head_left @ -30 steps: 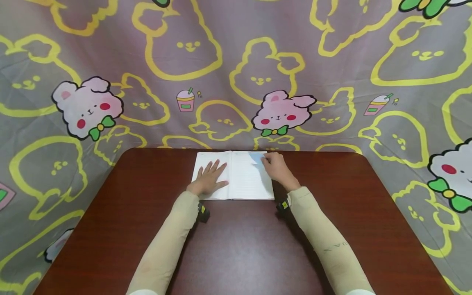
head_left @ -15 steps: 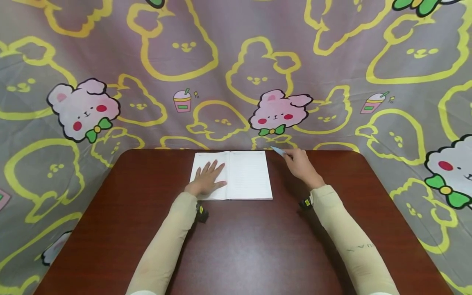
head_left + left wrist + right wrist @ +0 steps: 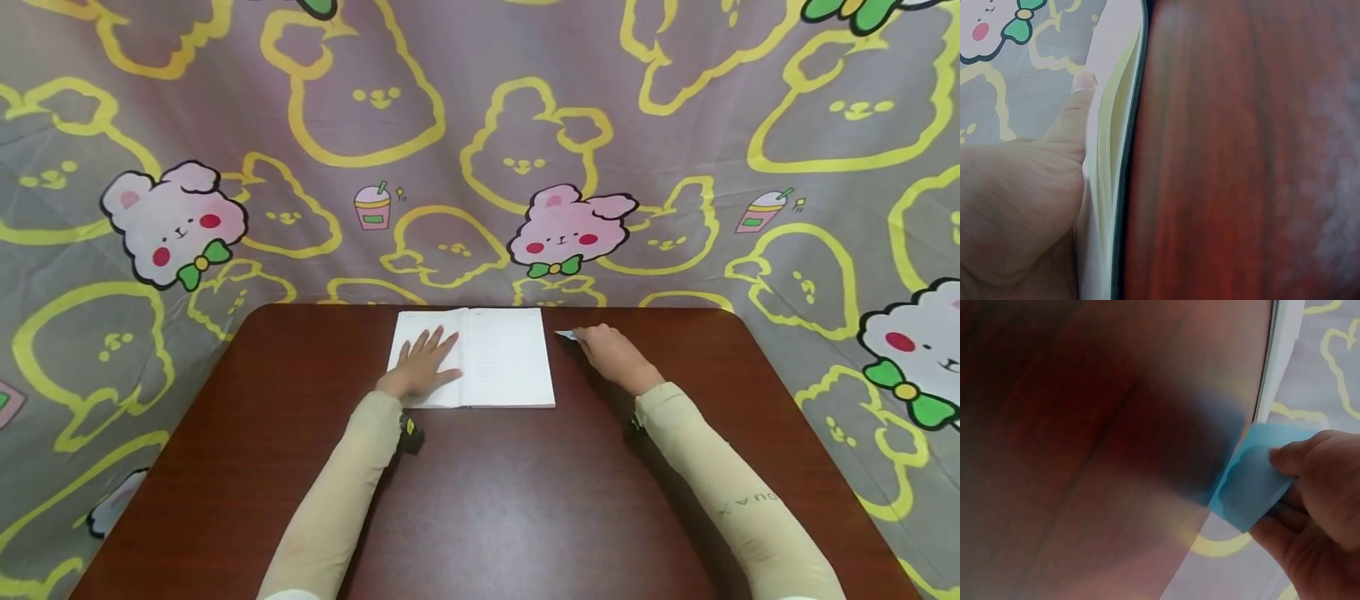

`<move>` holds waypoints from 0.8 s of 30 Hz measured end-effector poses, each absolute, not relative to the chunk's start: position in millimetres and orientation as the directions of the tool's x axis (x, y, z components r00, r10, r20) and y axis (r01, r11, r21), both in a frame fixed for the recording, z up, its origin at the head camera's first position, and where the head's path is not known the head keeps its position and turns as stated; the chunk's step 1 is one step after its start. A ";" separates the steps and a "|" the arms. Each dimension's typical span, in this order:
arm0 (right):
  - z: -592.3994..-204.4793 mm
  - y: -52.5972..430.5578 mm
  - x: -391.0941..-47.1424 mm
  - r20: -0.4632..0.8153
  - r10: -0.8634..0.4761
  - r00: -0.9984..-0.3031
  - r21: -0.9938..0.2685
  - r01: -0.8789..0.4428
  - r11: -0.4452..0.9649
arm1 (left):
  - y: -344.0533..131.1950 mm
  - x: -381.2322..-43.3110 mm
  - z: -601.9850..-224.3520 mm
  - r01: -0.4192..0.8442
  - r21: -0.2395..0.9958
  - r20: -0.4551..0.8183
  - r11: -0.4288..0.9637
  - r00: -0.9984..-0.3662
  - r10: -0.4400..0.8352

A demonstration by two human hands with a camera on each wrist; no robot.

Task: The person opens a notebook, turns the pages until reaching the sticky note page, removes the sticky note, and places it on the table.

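An open notebook (image 3: 510, 358) with blank-looking lined pages lies near the far edge of the table. My left hand (image 3: 422, 367) rests flat on its left page, fingers spread. Seen from the left wrist, the thumb lies along the page beside the dark cover edge (image 3: 1125, 219). To the right of the notebook, my right hand (image 3: 615, 358) pinches a light blue sticky note (image 3: 1257, 481) between thumb and fingers. The note sticks out toward the notebook, low over the table, and its shadow falls on the wood. Part of it is hidden behind the thumb.
The brown wooden table (image 3: 480, 500) has rounded far corners. A grey curtain (image 3: 450, 125) with yellow outlines and rabbit faces hangs behind it and along both sides.
My right hand has pulled the blue sticky note off the right page, carried it right past the notebook's edge and lowered it toward the table. My left hand has stayed on the left page.
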State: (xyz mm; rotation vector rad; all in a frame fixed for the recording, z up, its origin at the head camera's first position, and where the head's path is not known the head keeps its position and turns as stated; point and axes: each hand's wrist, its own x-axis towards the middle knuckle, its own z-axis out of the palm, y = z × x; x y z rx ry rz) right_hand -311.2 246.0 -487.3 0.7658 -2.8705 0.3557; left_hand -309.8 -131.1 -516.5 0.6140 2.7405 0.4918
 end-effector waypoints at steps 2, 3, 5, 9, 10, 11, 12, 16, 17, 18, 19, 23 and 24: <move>-490.0 244.3 -309.8 0.179 -0.483 -0.857 -0.168 -0.511 0.843 | -131.0 -308.8 -515.0 0.362 0.388 -0.196 0.848 -0.866 0.460; -490.8 243.6 -308.9 0.166 -0.486 -0.858 -0.162 -0.510 0.845 | -130.7 -307.9 -513.7 0.362 0.389 -0.196 0.847 -0.866 0.461; -491.3 242.6 -306.6 0.147 -0.486 -0.861 -0.158 -0.506 0.848 | -130.4 -307.5 -512.8 0.361 0.389 -0.201 0.847 -0.864 0.461; -489.2 241.1 -301.3 0.121 -0.485 -0.866 -0.165 -0.499 0.851 | -130.1 -310.3 -517.1 0.352 0.390 -0.210 0.851 -0.866 0.455; -488.5 240.7 -300.5 0.114 -0.485 -0.867 -0.164 -0.498 0.852 | -130.1 -310.5 -517.5 0.349 0.390 -0.214 0.852 -0.866 0.452; -487.9 240.1 -300.0 0.109 -0.485 -0.867 -0.163 -0.497 0.852 | -130.2 -310.5 -517.5 0.346 0.391 -0.214 0.853 -0.867 0.450; -487.3 239.6 -299.7 0.104 -0.487 -0.867 -0.165 -0.498 0.851 | -130.3 -310.2 -517.0 0.345 0.390 -0.215 0.853 -0.867 0.449; -485.9 239.2 -299.7 0.076 -0.483 -0.872 -0.181 -0.489 0.853 | -130.1 -306.5 -510.3 0.351 0.395 -0.209 0.849 -0.865 0.455; -485.8 238.9 -299.6 0.072 -0.482 -0.873 -0.191 -0.486 0.853 | -130.3 -305.7 -509.2 0.353 0.400 -0.204 0.846 -0.866 0.458; -485.8 238.7 -299.5 0.066 -0.481 -0.874 -0.200 -0.484 0.852 | -130.5 -305.2 -508.5 0.355 0.401 -0.201 0.845 -0.865 0.459; -485.8 238.4 -299.3 0.060 -0.479 -0.876 -0.208 -0.480 0.852 | -130.4 -304.9 -508.0 0.356 0.403 -0.198 0.843 -0.865 0.460; -485.2 236.4 -297.4 0.042 -0.460 -0.887 -0.236 -0.456 0.858 | -129.9 -303.9 -506.6 0.347 0.397 -0.212 0.850 -0.866 0.453; -485.1 235.7 -296.9 0.040 -0.455 -0.890 -0.242 -0.451 0.859 | -130.0 -303.6 -505.9 0.346 0.393 -0.213 0.852 -0.867 0.451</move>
